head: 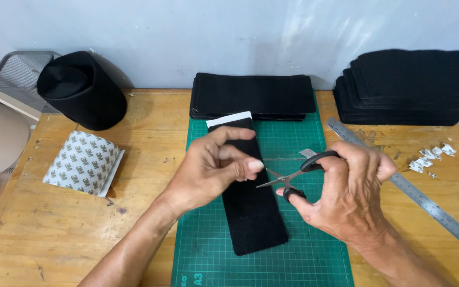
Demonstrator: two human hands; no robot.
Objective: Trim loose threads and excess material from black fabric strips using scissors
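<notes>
I see my right hand [349, 194] at lower right of centre, its fingers clenched through the black loops of a small pair of scissors [293, 178], blades parted and pointing left. Just left of it my left hand [213, 167] presses on a long black felt strip [251, 196], fingers pinching the strip's right edge where the blade tips meet it. The strip lies lengthwise on the green cutting mat [293, 255] at centre frame, a white backing edge at its far end. A steel ruler [415, 194] slants across the worktop [54, 234] on the right, with silvery scraps [428, 157] beyond it. At left sits a patterned pad [83, 162]. Farther back: a black stack [253, 95] at top centre, another pile [415, 87] upper right, a black cylinder [83, 90] and mesh bin [19, 74] upper left
</notes>
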